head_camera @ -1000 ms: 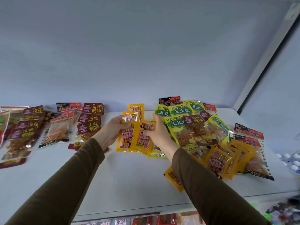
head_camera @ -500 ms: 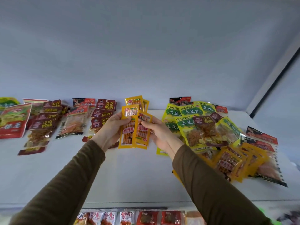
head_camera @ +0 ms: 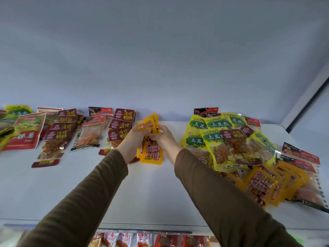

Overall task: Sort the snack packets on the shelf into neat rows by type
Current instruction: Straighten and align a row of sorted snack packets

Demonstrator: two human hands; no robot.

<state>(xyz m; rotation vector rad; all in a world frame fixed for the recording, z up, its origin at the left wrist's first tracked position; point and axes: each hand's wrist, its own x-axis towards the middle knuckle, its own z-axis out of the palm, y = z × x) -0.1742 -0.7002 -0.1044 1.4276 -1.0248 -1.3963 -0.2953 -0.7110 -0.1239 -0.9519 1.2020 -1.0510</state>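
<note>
Both hands meet at the middle of the white shelf point(head_camera: 151, 193) around a small stack of orange-yellow sausage packets point(head_camera: 151, 152). My left hand point(head_camera: 137, 138) grips the stack from the left and my right hand point(head_camera: 164, 139) grips it from the right, fingers curled over its upper half. The stack stands nearly upright, its lower edge close to the shelf. Dark red packets point(head_camera: 121, 129) lie in rows to the left. Yellow-green packets point(head_camera: 219, 138) are heaped to the right, with more orange packets point(head_camera: 261, 184) below them.
Red-and-green packets point(head_camera: 26, 132) sit at the far left. Red-topped clear packets point(head_camera: 300, 155) lie at the far right near the shelf's upright post point(head_camera: 302, 97). The shelf's back wall rises just behind the packets. A lower shelf with more packets point(head_camera: 142, 239) shows under the front edge.
The two orange packets that were held side by side have been brought together into one stack between both hands. The view has shifted left, showing more of the left packets.
</note>
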